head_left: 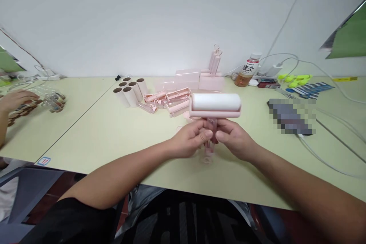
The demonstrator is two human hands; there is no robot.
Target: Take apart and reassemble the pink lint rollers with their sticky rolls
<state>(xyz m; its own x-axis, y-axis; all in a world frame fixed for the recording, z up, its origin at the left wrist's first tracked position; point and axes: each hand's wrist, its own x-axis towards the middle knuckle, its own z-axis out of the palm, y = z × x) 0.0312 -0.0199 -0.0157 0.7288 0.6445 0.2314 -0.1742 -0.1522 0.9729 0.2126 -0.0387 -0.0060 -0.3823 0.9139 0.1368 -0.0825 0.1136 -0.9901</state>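
Observation:
I hold a pink lint roller (215,105) upright over the pale green table (114,133). Its white roll sits on top in a pink frame. My left hand (191,138) and my right hand (232,137) are both closed round its clear pink handle just under the frame, thumbs meeting in the middle. The lower end of the handle sticks out below my hands. Behind the roller lie several loose pink roller parts (171,101) and several cardboard tubes (130,90).
Finished pink rollers (213,72) stand at the back by the wall. A drink bottle (247,70), cables, yellow-green items (296,80) and a blurred-out object (291,116) are at the right. Another person's hand (14,101) works at the far left.

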